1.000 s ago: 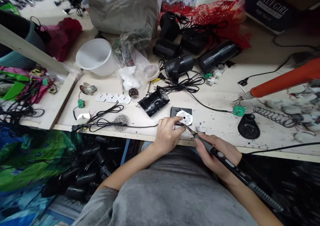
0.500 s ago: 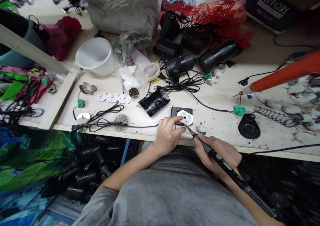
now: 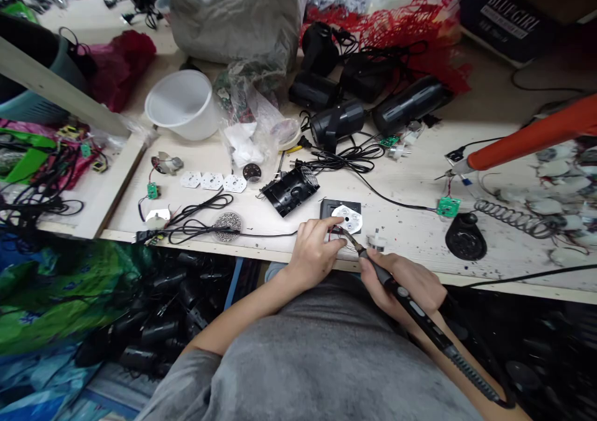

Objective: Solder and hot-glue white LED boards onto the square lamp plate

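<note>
My right hand grips a soldering iron by its grey front sleeve. The iron's tip meets the near edge of a white hexagonal LED board, which lies on a flat black block. My left hand is at the board's left side, index finger on its edge and thumb just below. Thin wires, one of them red, run between those fingers, which partly hide them. Right of the iron's tip, a small white-and-metal motor sits on the bench.
Behind the board lie an open black housing and a coiled black cable. To the right are a green circuit board, a black nozzle-like part and a coil spring. Leftward are a metal wool pad and a white tub.
The rear of the soldering iron has swung slightly left and up, while its tip stays at the board's near edge. My left hand keeps its place. The whole view has shifted a little.
</note>
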`<act>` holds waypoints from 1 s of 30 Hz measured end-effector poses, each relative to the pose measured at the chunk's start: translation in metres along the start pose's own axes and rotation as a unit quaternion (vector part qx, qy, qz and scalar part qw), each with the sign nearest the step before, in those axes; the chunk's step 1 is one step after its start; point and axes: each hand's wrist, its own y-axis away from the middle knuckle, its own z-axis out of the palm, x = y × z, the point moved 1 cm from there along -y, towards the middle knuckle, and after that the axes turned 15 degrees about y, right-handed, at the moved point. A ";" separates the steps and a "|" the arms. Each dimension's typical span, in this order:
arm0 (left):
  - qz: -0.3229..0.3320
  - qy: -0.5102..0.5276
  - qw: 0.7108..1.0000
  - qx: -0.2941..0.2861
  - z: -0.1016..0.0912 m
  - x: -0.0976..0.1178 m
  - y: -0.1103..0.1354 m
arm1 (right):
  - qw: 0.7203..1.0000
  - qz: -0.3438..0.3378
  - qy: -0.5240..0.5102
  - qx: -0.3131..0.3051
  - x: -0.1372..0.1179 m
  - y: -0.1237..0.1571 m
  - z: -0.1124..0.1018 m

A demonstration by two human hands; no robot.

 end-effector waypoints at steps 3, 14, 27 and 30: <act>0.005 -0.001 1.000 0.005 0.000 0.001 0.000 | 1.000 -0.008 0.001 0.007 -0.001 -0.002 0.001; -0.011 0.070 0.997 0.041 -0.008 0.007 -0.005 | 0.997 0.045 -0.064 -0.020 0.018 0.016 -0.027; 0.125 0.125 0.984 0.030 0.003 0.056 -0.058 | 0.984 0.132 -0.122 0.013 0.023 0.026 -0.032; 0.138 0.111 0.984 0.016 0.007 0.052 -0.070 | 0.989 0.150 -0.007 0.017 0.049 0.034 -0.065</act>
